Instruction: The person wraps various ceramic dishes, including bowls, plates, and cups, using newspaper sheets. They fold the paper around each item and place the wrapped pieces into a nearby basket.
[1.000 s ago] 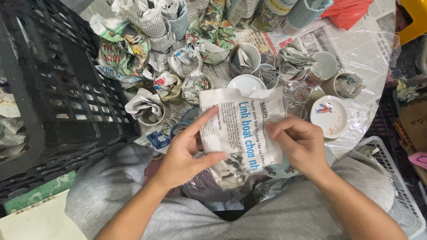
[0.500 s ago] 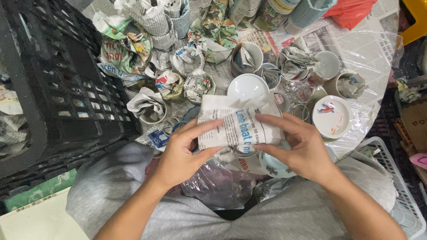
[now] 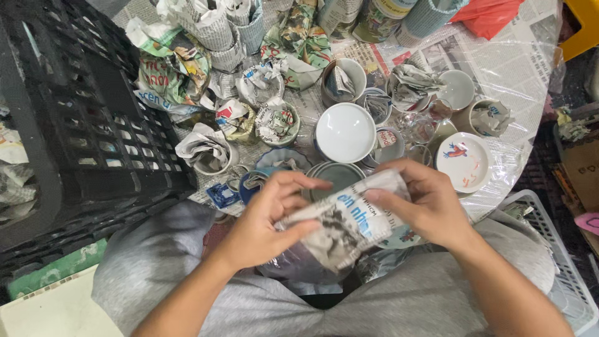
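A folded sheet of newspaper (image 3: 346, 221) sits between both hands over my lap, bunched into a thick pad. My left hand (image 3: 265, 215) grips its left side with the thumb on top. My right hand (image 3: 424, 203) clasps its right end, fingers curled over the paper. Whatever lies inside the paper is hidden. Just beyond the hands stand a white upturned bowl (image 3: 345, 132), a grey-green bowl (image 3: 340, 175) and a small white dish with a red figure (image 3: 465, 161).
A black plastic crate (image 3: 75, 125) fills the left side. Several cups and bowls stuffed with crumpled newspaper (image 3: 206, 146) crowd the newspaper-covered table (image 3: 511, 68). A white basket (image 3: 555, 249) stands at the right, and an orange bag (image 3: 493, 12) lies at the top.
The newspaper sheet, first held flat and open, has been folded down and bunched into a compact pad; both hands have closed in over it and dropped slightly toward my lap.
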